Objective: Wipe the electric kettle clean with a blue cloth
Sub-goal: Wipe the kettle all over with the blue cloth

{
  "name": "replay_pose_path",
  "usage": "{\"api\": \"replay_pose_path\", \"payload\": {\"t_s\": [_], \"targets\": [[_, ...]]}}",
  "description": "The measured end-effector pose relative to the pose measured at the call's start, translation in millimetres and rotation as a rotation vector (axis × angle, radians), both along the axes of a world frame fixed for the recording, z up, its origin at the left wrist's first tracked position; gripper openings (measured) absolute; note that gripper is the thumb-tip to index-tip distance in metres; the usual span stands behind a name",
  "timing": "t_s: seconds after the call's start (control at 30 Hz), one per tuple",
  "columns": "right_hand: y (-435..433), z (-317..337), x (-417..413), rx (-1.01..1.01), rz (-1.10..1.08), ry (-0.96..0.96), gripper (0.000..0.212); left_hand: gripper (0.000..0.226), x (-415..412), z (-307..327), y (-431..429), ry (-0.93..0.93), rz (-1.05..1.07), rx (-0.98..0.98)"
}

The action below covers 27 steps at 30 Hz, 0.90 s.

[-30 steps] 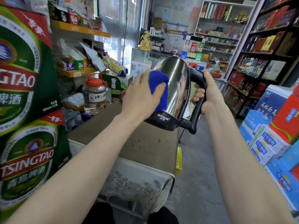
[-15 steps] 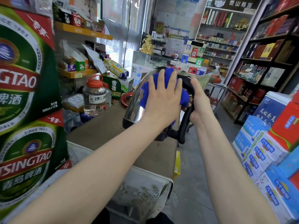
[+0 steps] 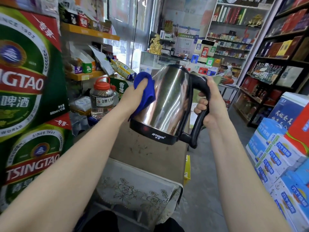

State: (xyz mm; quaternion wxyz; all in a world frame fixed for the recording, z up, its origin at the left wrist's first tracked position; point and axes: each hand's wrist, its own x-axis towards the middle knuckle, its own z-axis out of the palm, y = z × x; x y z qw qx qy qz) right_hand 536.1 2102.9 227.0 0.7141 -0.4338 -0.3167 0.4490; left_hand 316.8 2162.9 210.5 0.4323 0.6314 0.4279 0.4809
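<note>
Beer boxes point(image 3: 25, 84): stacked at our left, beside the table.
Table point(image 3: 150, 159): in front of us, below the kettle.
Kettle point(image 3: 167, 101): we hold it in the air above the table, a little tilted, with the black handle point(image 3: 199, 119) to the right.
Right hand point(image 3: 213, 102): our fingers are curled tight around the handle.
Left hand point(image 3: 133, 97): our fingers are closed on the cloth.
Cloth point(image 3: 147, 94): blue and bunched, pressed on the kettle's left side.

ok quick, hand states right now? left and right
Left hand: gripping the blue cloth, pressed against the kettle side.
Right hand: curled round the kettle handle, holding it up.
</note>
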Motion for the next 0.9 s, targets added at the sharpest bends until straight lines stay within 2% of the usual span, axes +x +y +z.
{"api": "replay_pose_path", "payload": {"t_s": [0.1,0.27,0.33,0.5,0.7,0.9], "targets": [[-0.3,0.4,6.9,-0.02,0.015,0.044,0.05,0.043,-12.0,-11.5,1.1,-0.095,-0.093,-0.194],[-0.7,-4.0,17.0,-0.032,0.034,0.071,0.052,0.033,-18.8,-23.1,-0.7,-0.239,-0.202,-0.352],[0.1,-4.1,19.8,-0.026,0.02,0.059,0.053,0.034,-17.0,-23.2,-2.2,-0.249,-0.208,-0.346],[1.8,0.7,23.9,0.016,-0.078,0.006,0.054,0.044,-3.6,-10.2,-7.0,-0.195,-0.061,-0.152],[-5.1,8.4,23.0,0.111,-0.184,-0.046,0.052,0.035,10.4,1.5,-35.4,0.047,0.09,0.272],[-11.2,11.3,9.1,0.181,-0.275,-0.103,0.042,0.031,22.6,0.7,-47.9,0.099,0.29,0.535]]}}
